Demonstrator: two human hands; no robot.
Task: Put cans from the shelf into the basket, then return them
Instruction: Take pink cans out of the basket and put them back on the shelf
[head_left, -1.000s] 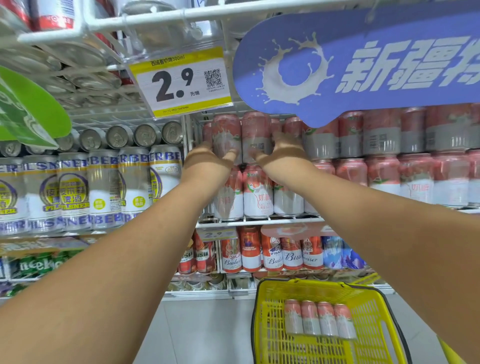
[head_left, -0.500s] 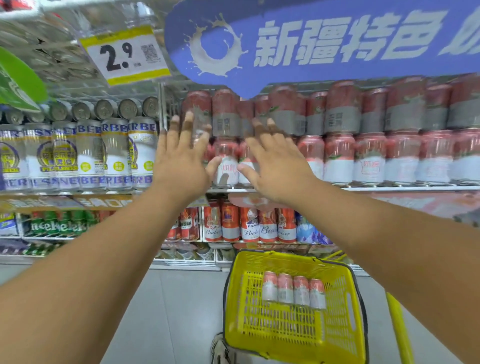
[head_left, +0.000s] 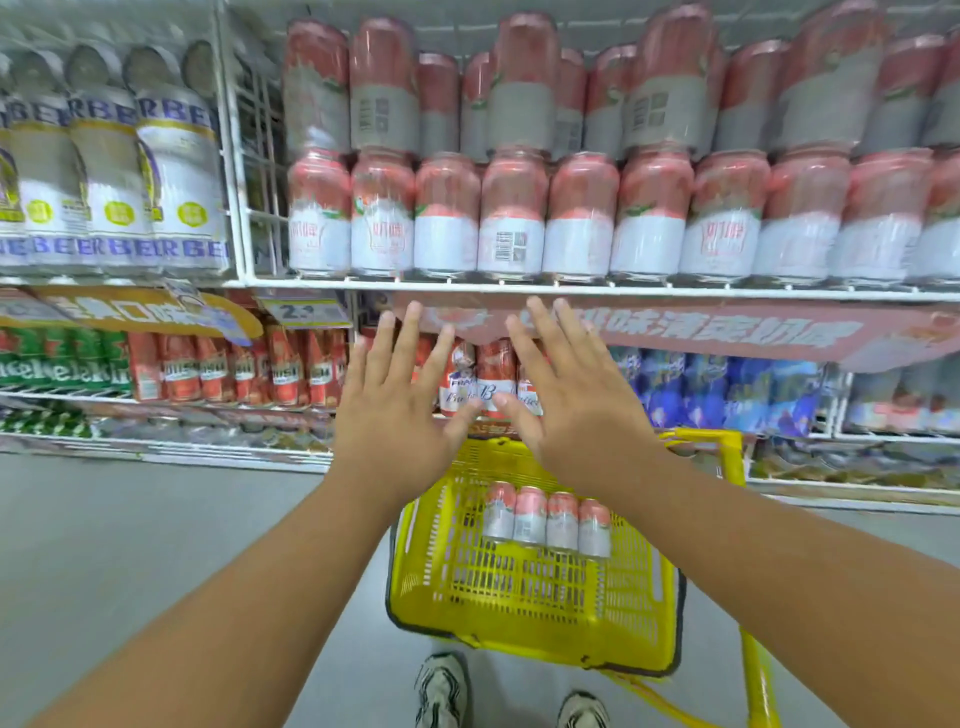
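Pink-and-white cans (head_left: 511, 215) stand in two stacked rows on the white wire shelf (head_left: 571, 287). Below, a yellow basket (head_left: 524, 608) on the floor holds a shrink-wrapped pack of several pink cans (head_left: 546, 521) lying flat. My left hand (head_left: 397, 410) and my right hand (head_left: 569, 402) hover side by side with fingers spread, below the shelf edge and above the basket's far rim. Both hands are empty and touch nothing.
White-and-blue beer cans (head_left: 111, 182) fill the shelf section to the left behind a wire divider (head_left: 231, 156). Red, green and blue cans line the lower shelf (head_left: 208, 369). A yellow handle (head_left: 756, 670) rises at the basket's right. My shoes (head_left: 441, 691) stand on grey floor.
Both hands let go of the cans on the upper shelf and dropped with fingers spread to below the shelf edge. The view tilted down, so the basket shows larger.
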